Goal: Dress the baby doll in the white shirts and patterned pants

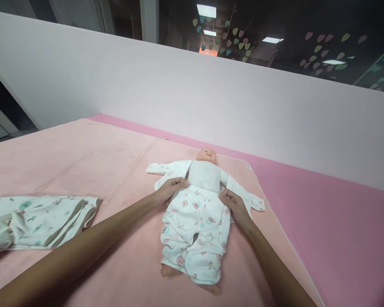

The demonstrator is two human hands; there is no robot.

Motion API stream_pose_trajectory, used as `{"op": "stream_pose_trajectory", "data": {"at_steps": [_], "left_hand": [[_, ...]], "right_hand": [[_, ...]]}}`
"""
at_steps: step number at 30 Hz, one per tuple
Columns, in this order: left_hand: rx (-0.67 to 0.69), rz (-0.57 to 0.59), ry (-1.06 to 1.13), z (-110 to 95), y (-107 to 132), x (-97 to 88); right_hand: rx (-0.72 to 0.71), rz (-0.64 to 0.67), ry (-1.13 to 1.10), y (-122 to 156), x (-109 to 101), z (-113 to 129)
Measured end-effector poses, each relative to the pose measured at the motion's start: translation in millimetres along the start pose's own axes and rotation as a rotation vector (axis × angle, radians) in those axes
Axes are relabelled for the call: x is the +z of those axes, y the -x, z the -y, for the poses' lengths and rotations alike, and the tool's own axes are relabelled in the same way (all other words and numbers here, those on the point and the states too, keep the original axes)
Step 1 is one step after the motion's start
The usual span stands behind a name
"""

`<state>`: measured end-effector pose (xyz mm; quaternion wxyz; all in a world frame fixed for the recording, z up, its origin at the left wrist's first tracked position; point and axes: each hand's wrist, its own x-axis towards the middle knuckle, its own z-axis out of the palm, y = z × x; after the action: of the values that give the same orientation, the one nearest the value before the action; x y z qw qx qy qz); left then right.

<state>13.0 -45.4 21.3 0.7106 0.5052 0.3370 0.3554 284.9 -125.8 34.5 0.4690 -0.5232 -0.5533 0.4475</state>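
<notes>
A baby doll (206,155) lies on its back, head toward the wall and feet toward me. It wears white printed pants (196,215), and a white jacket (240,187) lies spread open under its arms. Over its chest and belly is a plain white surface (205,174). My left hand (171,189) pinches the waistband at the left side of the pants. At the right side, my right hand (237,204) has its fingers closed on the same waistband. The doll's feet stick out below the pant legs.
A folded white printed cloth (41,219) lies at the left on the pink blanket (121,179). Beyond the blanket shows a brighter pink surface (323,217). A white wall (192,94) rises behind, with dark glass bearing heart stickers above it.
</notes>
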Motion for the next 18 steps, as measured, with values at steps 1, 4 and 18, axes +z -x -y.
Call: {"op": "stream_pose_trajectory", "data": {"at_steps": [1, 4, 18], "left_hand": [[0.075, 0.009, -0.105, -5, -2, -5.0], [0.246, 0.020, -0.365, -17, -8, -8.8], [0.435, 0.173, -0.772, -50, -32, 22.9]], "right_hand": [[-0.045, 0.015, 0.120, 0, -3, 5], [-0.180, -0.035, 0.407, -6, -3, 18], [-0.096, 0.126, 0.543, -38, 4, 51]]}}
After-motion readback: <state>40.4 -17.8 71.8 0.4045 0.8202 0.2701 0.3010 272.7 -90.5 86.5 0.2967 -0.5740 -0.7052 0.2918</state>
